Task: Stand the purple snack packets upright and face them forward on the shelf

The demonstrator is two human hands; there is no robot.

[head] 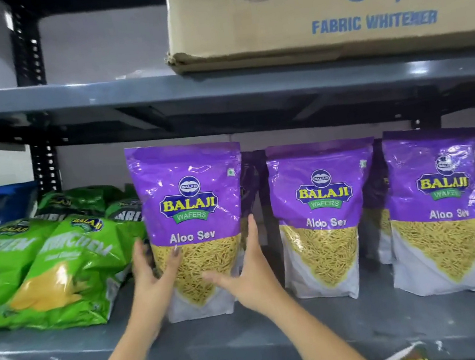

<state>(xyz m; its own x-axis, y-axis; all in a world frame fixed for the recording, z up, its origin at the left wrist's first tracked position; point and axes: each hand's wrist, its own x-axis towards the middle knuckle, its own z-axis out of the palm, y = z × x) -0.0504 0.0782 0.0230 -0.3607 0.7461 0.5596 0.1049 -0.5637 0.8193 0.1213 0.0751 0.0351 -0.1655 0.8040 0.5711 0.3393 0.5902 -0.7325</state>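
Purple snack packets are stood on the grey shelf (249, 337), three in a front row with their "Aloo Sev" fronts turned outward. The leftmost packet (189, 215) is held upright between the two hands, its base on the shelf. The left hand (153, 280) is laid against the packet's lower left edge, fingers spread and the thumb across the clear window. The right hand (248, 277) is pressed flat along the lower right edge, fingers extended upward and the thumb reaching over the front; neither hand is closed into a fist. Just right of the right hand the middle packet (324, 214) is seen upright, and further right the third packet (434, 209). More purple packets are partly visible behind the gaps. Left of the left hand, green snack bags (62, 270) are lying tilted. Above the hands, a cardboard box (328, 4) is set on the upper shelf.
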